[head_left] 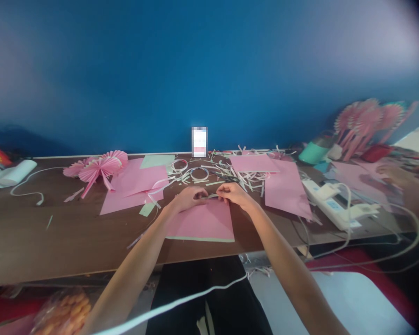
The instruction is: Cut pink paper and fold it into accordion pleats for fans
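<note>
A sheet of pink paper (204, 223) lies on the brown table in front of me, with a pale strip along its near edge. At its far edge, a narrow pale strip (213, 196) runs between my two hands. My left hand (192, 197) rests at the sheet's far left corner, its fingers curled in on the strip's left end. Thumb and fingers of my right hand (233, 193) are pinched together on the other end, just above the paper. The exact contact of the fingertips is too small to make out.
Behind my hands lie scattered paper strips (251, 180) and tape rolls (199, 174). Pink folded fans (103, 170) sit left; more fans (365, 121) stand right. A power strip (330, 204) with cables is at right, near another person's hand (393, 176). A lit phone (199, 141) leans against the wall.
</note>
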### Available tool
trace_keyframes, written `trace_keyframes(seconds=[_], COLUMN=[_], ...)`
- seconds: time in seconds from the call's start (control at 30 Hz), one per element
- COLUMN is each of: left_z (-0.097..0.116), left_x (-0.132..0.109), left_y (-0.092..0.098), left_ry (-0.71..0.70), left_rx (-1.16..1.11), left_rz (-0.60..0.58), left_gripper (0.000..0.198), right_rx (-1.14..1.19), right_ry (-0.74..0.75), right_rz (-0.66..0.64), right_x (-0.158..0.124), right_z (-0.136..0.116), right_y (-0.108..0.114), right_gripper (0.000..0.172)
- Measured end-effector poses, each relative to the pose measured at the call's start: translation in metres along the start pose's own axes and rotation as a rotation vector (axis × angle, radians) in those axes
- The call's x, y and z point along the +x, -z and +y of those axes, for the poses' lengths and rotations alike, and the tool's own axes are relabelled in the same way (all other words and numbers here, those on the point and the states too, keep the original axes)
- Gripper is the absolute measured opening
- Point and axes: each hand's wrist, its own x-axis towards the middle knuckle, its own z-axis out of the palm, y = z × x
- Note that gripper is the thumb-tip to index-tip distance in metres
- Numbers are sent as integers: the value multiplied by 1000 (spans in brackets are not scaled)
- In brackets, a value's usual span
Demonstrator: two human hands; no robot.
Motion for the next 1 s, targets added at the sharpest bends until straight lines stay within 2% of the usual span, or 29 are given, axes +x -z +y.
trace_keyframes(seconds=[0.73,0.87,1.0], left_z=[-1,0,6], left_x=[0,0,-1], left_y=[0,-1,-8], left_ry=[-72,-91,-102], left_rx=[86,181,387], left_rz=[-17,-18,29], left_gripper=[35,32,32], right_rx=[-87,-99,-94], right_ry=[-27,-29,-19], right_rz=[13,8,4], right_x=[1,1,3], right_z=[3,4,6], right_y=[1,1,1], right_gripper=[29,28,27])
